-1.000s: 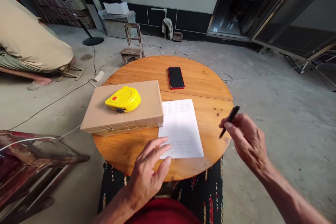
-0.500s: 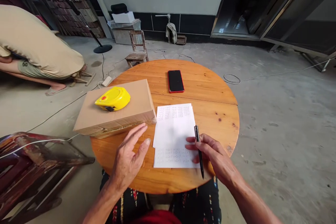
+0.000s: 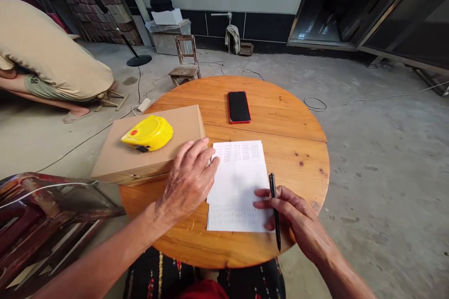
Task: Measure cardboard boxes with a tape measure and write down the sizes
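1. The left hand's [image 3: 187,182] fingers [image 3: 200,153] are lying slightly apart and flat, gripping nothing. Their tips are resting where the near right corner of the cardboard box [image 3: 115,159] meets the far left edge of the paper [image 3: 240,180].
2. The right hand's [image 3: 301,226] fingers [image 3: 264,205] are curling together around a black pen [image 3: 274,198]. They are pressing on the near right edge of the paper, and the pen is lying along that edge with one end pointing far.
3. The paper is lying flat on the near half of the round wooden table [image 3: 301,149], with rows of small writing at its far and near ends.
4. A yellow tape measure [image 3: 148,133] is sitting on top of the box, which is overhanging the table's left rim.
5. A red-edged phone [image 3: 239,107] is lying face up on the far half, well apart from the paper.
6. A rusty red frame [image 3: 42,205] is standing at near left.
7. On the concrete floor [image 3: 386,159] beyond, a small wooden chair [image 3: 185,58], a white power strip [image 3: 143,104] and a coiled cable [image 3: 315,103] are lying about.
8. At far left, another person [image 3: 52,56] is bending low.
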The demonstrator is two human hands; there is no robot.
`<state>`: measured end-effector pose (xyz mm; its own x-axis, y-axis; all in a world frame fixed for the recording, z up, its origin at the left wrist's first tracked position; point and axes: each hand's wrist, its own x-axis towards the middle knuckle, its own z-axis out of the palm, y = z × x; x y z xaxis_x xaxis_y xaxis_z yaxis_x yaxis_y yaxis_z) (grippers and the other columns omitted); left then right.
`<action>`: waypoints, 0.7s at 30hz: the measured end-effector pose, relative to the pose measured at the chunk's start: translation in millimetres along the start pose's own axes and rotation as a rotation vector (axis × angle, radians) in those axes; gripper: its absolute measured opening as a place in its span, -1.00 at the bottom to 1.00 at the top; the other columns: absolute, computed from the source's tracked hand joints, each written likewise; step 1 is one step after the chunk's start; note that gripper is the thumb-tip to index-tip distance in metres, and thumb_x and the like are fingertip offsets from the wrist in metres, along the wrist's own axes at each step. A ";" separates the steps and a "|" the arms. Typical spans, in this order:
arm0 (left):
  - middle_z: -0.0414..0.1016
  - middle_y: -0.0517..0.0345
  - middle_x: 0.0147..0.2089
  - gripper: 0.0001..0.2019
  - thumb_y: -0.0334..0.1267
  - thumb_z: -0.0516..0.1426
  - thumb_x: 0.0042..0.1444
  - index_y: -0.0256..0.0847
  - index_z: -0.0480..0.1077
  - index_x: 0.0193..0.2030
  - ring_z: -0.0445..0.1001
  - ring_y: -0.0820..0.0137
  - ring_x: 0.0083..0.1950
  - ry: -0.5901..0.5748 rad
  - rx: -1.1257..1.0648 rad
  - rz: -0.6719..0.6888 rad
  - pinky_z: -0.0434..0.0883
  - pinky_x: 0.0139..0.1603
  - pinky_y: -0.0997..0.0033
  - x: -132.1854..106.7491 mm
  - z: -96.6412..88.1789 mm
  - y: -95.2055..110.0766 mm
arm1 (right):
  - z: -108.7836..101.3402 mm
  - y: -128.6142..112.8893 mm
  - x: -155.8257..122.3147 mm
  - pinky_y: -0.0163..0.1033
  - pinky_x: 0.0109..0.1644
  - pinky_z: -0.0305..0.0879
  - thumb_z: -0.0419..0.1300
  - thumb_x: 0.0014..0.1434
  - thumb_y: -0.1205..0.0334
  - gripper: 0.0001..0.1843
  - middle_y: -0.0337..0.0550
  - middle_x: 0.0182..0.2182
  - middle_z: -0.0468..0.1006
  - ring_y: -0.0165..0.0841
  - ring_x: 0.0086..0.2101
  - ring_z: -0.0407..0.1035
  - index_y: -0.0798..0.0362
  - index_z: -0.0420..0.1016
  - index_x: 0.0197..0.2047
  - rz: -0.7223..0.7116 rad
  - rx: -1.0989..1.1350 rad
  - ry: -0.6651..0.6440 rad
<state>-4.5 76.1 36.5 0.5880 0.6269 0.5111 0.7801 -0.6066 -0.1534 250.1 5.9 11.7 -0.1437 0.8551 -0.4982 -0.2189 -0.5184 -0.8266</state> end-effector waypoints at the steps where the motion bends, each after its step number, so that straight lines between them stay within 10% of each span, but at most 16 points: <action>1: 0.52 -0.05 0.03 -0.74 -0.48 0.13 0.16 -0.24 0.47 -0.02 0.30 0.04 0.29 0.004 -0.005 0.016 0.22 0.31 -0.10 -3.0 0.5 -5.0 | 0.2 -1.4 -1.2 -0.25 -0.33 0.39 0.29 0.15 0.00 -0.71 0.00 0.04 0.54 -0.36 -0.34 0.45 0.06 0.41 -0.36 0.001 -0.010 -0.006; 10: 0.45 -0.03 0.19 -0.64 -0.52 0.17 0.09 -0.16 0.43 0.03 0.19 0.04 0.37 0.122 -0.164 0.014 0.23 0.29 -0.20 -27.7 -13.2 8.3 | -12.0 -5.9 -8.9 -0.24 -0.29 0.35 0.22 0.23 0.01 -0.75 -0.06 -0.12 0.59 -0.36 -0.36 0.40 0.02 0.53 -0.22 -0.062 -0.108 -0.062; 21: 0.31 -0.09 0.32 -0.57 -0.28 0.20 0.19 -0.24 0.33 0.19 0.18 0.01 0.37 -0.369 -0.504 -0.139 0.23 0.32 -0.15 -5.5 26.0 77.9 | -34.3 -42.5 -24.3 -0.33 -0.60 0.21 0.27 0.19 0.12 -0.88 -0.23 -0.46 0.44 -0.46 -0.61 0.27 -0.04 0.46 -0.30 -0.566 -0.015 0.389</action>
<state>58.6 38.1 -0.2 0.5937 0.7888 0.1590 0.7108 -0.6067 0.3560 296.0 7.5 50.0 0.3466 0.9370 -0.0442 -0.1443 0.0067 -0.9895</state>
